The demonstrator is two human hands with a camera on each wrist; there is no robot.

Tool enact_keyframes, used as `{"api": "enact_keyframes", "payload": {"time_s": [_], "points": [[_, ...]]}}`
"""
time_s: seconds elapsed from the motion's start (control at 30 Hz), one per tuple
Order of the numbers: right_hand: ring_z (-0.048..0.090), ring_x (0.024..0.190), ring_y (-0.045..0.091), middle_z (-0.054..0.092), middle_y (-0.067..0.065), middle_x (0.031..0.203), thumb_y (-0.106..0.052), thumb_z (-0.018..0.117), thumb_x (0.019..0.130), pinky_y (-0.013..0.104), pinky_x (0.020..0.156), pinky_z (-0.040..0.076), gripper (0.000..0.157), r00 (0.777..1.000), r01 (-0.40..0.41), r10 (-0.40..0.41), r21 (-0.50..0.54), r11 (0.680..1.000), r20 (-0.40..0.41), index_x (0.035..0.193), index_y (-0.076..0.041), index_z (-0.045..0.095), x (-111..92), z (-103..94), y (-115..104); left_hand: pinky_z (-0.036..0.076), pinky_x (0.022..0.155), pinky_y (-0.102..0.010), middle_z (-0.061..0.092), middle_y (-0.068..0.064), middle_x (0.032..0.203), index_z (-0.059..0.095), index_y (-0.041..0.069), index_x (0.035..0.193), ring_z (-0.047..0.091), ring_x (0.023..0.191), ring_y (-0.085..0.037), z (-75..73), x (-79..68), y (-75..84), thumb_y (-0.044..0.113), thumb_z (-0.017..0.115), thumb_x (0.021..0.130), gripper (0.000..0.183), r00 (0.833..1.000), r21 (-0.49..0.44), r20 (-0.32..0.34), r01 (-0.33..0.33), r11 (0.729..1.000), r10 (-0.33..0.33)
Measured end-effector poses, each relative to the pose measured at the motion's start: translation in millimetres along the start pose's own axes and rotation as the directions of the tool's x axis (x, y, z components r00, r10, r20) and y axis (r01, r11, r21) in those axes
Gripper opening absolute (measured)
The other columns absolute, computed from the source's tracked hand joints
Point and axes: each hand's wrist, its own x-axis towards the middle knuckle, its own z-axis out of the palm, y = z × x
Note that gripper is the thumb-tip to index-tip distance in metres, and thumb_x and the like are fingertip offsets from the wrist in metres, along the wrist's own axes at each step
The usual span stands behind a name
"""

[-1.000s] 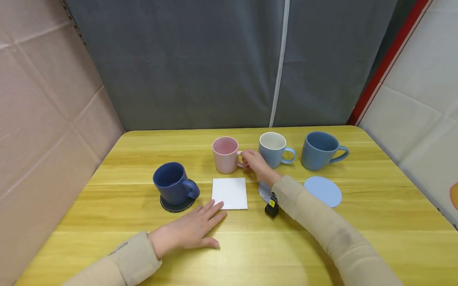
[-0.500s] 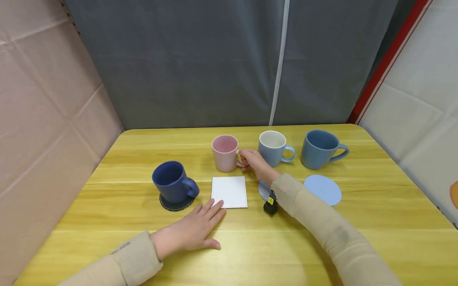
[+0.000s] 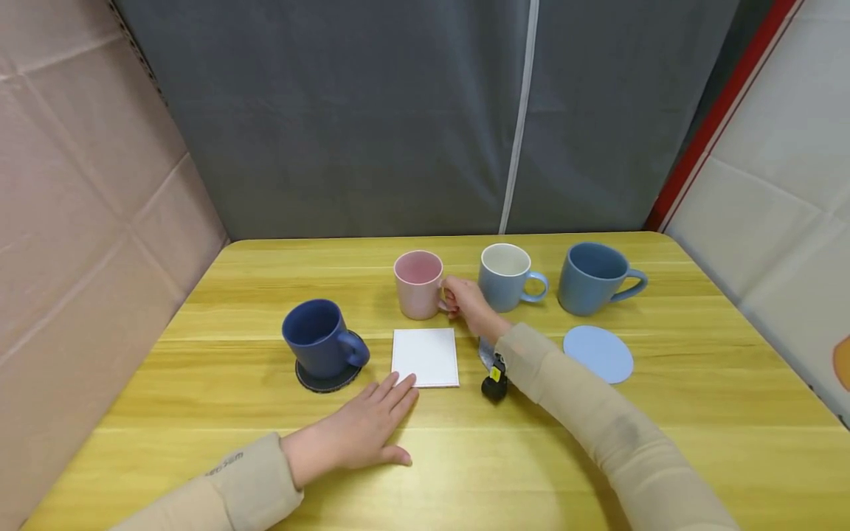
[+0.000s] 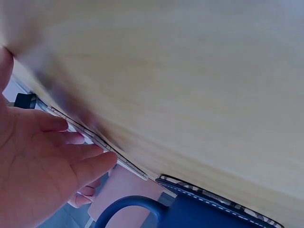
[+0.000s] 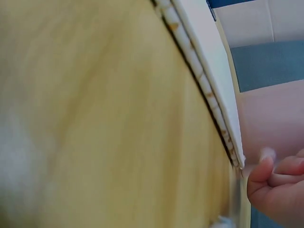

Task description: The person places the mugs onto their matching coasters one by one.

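Observation:
In the head view a pink mug (image 3: 418, 291) stands behind a square white coaster (image 3: 425, 358). My right hand (image 3: 470, 304) grips the pink mug's handle with curled fingers, partly hiding it. The right wrist view shows the same hand (image 5: 280, 190) beside the mug's pink side (image 5: 270, 118). My left hand (image 3: 358, 429) lies flat with fingers spread, its fingertips at the white coaster's near edge. Left of it, a dark blue mug (image 3: 322, 339) sits on a round black coaster (image 3: 330, 383), handle toward the right.
A light blue mug (image 3: 503, 284) with a pale inside and a larger teal-blue mug (image 3: 587, 284) stand at the back right. Before them lie a round pale blue coaster (image 3: 599, 354) and a grey coaster (image 3: 488, 355), partly hidden by my right wrist. A grey curtain (image 3: 365, 125) hangs behind the table.
My right wrist and forearm have shifted slightly left while the hand stays on the pink mug's handle. The mugs, the coasters and the left hand stay nearly as they were.

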Motion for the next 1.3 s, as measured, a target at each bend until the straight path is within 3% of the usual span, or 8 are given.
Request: {"api": "enact_keyframes", "payload": {"time_s": [0.5,1.3], "points": [[0.028,0.047,0.016,0.027,-0.001,0.046,-0.013,0.047,0.079,0.029,0.049,0.032,0.036,0.996,0.078,-0.073,0.104,0.991,-0.049,0.047,-0.013,0.03,-6.9,-0.3,-6.8,0.029,0.106,-0.048,0.02,-0.015,0.151,0.027,0.004,0.144,0.022,0.136,-0.035,0.6,0.2,1.1,0.065,0.042,0.083,0.087,1.0,0.019,-0.016,0.007,1.0,-0.007],[0.024,0.044,0.013,0.025,-0.003,0.044,-0.013,0.044,0.08,0.027,0.047,0.03,0.039,0.997,0.073,-0.072,0.077,0.994,-0.016,0.045,-0.015,0.028,-21.6,-1.8,-11.7,0.028,0.106,-0.048,0.02,-0.015,0.15,0.027,0.004,0.144,0.022,0.136,-0.034,0.6,1.5,-0.2,0.064,0.042,0.083,0.086,1.0,0.021,-0.021,0.005,1.0,-0.004]]}}
